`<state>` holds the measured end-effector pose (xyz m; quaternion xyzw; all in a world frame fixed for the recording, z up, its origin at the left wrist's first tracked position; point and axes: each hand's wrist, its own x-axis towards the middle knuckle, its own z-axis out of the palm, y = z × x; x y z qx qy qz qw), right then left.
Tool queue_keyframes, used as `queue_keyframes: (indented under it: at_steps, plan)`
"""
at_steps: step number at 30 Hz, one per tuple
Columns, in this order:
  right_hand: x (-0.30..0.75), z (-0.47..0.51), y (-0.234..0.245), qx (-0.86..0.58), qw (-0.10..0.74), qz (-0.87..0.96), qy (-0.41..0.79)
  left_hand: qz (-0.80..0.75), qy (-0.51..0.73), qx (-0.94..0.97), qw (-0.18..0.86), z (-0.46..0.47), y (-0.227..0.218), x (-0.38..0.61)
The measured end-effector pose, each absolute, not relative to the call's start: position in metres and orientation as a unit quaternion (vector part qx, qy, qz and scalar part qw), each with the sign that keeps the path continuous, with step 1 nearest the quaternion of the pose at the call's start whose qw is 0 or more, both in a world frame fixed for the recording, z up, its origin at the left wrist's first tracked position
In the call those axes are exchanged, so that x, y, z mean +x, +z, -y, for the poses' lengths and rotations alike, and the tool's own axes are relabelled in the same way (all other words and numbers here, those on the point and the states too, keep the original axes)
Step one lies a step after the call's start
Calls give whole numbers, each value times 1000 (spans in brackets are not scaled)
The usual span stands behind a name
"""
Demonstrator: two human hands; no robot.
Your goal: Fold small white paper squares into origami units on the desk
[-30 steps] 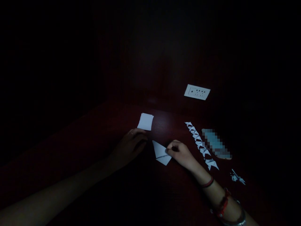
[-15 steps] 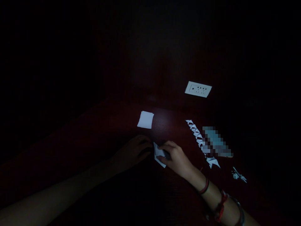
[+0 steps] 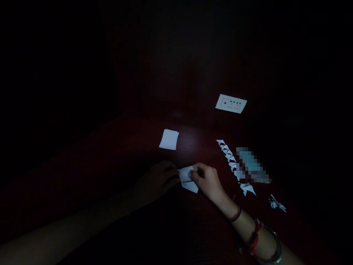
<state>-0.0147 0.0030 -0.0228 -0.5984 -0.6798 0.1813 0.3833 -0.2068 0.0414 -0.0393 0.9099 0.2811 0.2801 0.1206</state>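
A small white sheet of paper (image 3: 188,186) with a fold across it lies on the dark red table between my hands. My right hand (image 3: 208,180) pinches its right edge between thumb and bent fingers. In shadow, my left hand (image 3: 161,177) holds the left edge with its fingertips; their exact grip is hard to make out. A stack of white paper squares (image 3: 169,140) rests just beyond my hands. To the right runs a row of folded white paper pieces (image 3: 228,154), with a pointed folded piece (image 3: 247,188) at its near end.
Beside the paper row lies a flat, blurred-out bluish object (image 3: 252,163). Nearer on the right is a small bunch of thin white bits (image 3: 277,204). A white socket plate (image 3: 231,103) is on the wall behind. Deep shadow covers both sides.
My right hand has drawn its fingers into a pinch at the paper's right edge. More of the sheet shows now, spread wider. My left fingers have come onto its left edge.
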Motion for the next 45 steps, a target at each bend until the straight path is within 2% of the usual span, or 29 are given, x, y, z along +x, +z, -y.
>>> queue_keyframes:
  at_steps: [3, 10, 19, 23, 29, 39, 45]
  plan:
    - [-14, -7, -26, -603, 418, 643, 220, -289, 277, 905, 141, -42, -40, -206]
    - [-15, -10, -30, -571, 477, 569, 349, -377, 281, 875, 116, -47, -46, -208]
    - [-18, -5, -28, -567, 445, 637, 275, -378, 290, 859, 190, -49, -46, -205]
    - [-19, -6, -27, -558, 455, 625, 303, -378, 276, 863, 189, -51, -46, -205]
    - [-15, -10, -27, -547, 465, 558, 415, -378, 271, 864, 194, -52, -46, -205]
    - [-8, -17, -35, -598, 434, 584, 337, -343, 300, 880, 137, -43, -41, -202]
    - [-14, -8, -30, -556, 439, 575, 409, -314, 290, 889, 166, -42, -41, -204]
